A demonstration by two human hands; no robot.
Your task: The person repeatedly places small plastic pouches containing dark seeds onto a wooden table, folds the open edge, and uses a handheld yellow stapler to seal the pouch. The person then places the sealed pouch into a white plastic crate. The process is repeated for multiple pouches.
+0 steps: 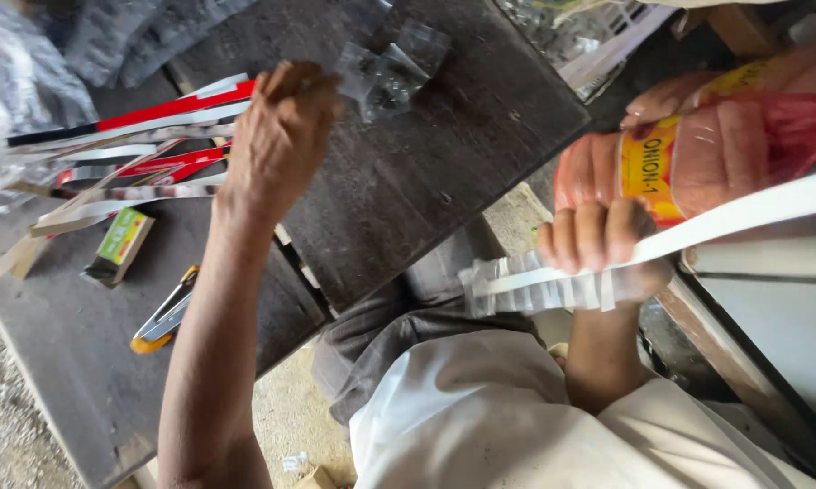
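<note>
Across the dark worktop (pixel 444 154) lie many cut strips (pixel 127 163), with small clear packets (pixel 390 72) above. Right hand (pixel 598 240) is clenched around a white strip (pixel 743 213) carrying a row of packets (pixel 534 285); left hand (pixel 276 136) seems pinched shut on something unseen, apparently mid-job.

The person wears a white short-sleeved shirt (pixel 480 407) and grey trousers (pixel 381 344), both forearms bare.

Rough matt wooden table (pixel 444 172), glossy plastic bags (pixel 390 77)
</note>
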